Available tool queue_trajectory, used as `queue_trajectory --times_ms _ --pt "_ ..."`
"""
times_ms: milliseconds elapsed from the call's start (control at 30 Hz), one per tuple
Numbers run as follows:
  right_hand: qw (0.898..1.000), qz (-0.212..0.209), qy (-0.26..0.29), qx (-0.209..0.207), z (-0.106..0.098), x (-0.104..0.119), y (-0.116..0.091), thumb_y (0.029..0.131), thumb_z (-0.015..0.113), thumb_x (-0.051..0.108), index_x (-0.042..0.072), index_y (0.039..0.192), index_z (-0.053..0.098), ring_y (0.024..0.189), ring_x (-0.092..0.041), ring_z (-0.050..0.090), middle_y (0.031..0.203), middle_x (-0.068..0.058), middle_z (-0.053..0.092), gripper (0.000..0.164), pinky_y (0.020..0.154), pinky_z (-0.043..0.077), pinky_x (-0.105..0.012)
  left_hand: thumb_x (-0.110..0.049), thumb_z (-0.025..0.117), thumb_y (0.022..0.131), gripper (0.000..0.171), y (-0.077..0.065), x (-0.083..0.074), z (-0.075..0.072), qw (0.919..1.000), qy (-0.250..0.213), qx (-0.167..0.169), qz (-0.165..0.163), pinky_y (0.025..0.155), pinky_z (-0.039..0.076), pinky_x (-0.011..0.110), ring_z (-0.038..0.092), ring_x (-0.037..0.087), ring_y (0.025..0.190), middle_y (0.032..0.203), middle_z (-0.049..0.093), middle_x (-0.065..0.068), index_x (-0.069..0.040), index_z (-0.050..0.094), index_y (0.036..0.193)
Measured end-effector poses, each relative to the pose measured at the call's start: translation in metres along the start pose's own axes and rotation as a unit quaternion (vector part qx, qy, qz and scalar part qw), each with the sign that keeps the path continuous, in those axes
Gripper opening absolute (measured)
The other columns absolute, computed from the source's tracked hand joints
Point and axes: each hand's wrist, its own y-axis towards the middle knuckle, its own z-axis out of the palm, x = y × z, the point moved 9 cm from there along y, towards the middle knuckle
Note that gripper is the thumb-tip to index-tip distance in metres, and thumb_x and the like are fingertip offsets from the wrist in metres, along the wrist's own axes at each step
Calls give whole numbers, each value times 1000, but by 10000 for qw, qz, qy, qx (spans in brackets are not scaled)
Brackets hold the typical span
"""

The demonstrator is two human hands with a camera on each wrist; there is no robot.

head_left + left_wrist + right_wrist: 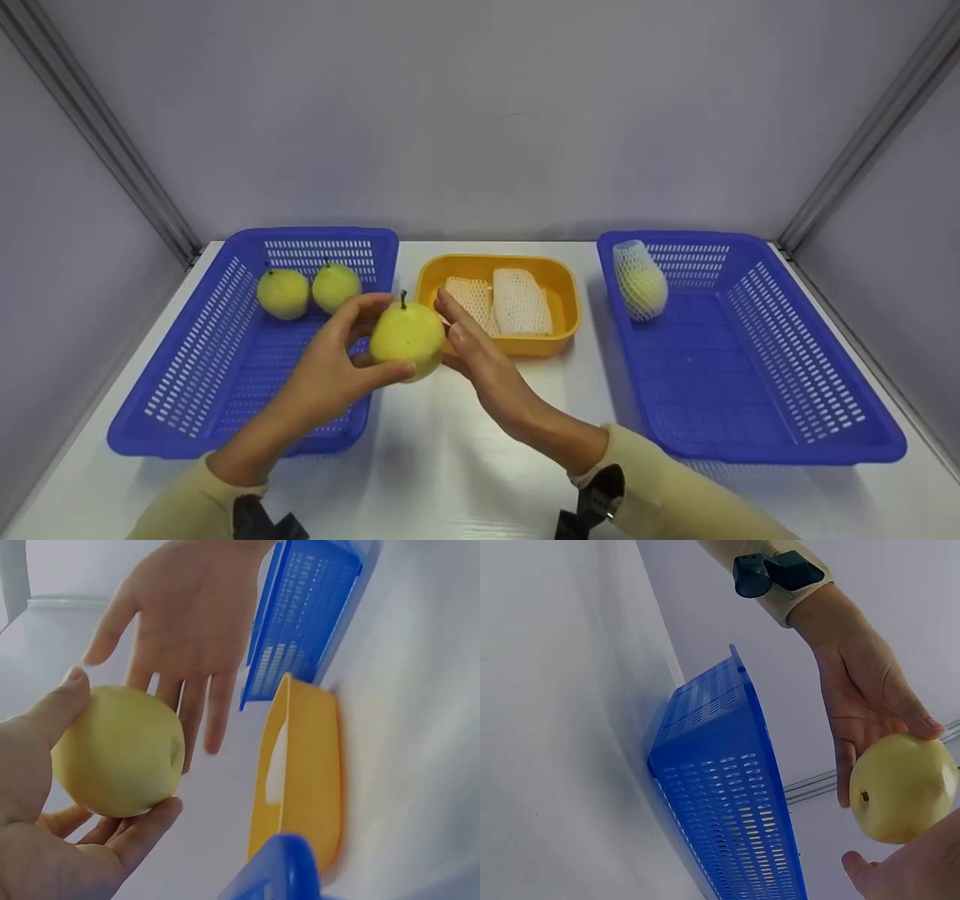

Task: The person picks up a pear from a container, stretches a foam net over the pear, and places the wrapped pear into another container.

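A yellow-green pear (407,341) is in my left hand (326,382), its dark stem pointing up in the head view. The thumb and fingers curl round it, as the left wrist view also shows, where the pear (120,751) sits between thumb and fingertips. My right hand (495,379) is on the pear's right side with its fingers straight, and in the left wrist view the palm (199,619) faces the pear with fingers spread. From the right wrist view, the left hand (862,682) supports the pear (902,787), with part of the right hand (922,862) close by.
A blue basket (187,375) on the left holds two bare pears (283,293). Between the baskets stands an orange-yellow tub (525,346) with white foam net sleeves (521,302). In the right blue basket (720,382) lies a pear in a foam net (641,285).
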Motion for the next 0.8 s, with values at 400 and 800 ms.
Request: queue_trajectory --times_ms 400,800 --pt "9991 -197 -204 318 0 10 -13 108 51 19 9 161 23 147 -25 34 164 -10 28 60 115 39 -39 -20 85 84 69 -4 0 12 9991 -278 58 300 101 53 43 52 28 132 141 54 10 -5 48 141" --pt "9931 -269 -1062 -427 -27 -8 -51 99 69 14 5 150 39 134 -28 47 148 -9 47 60 101 51 -36 -18 85 82 68 -12 14 50 9942 -662 474 700 96 55 32 53 34 130 140 56 14 -2 55 141"
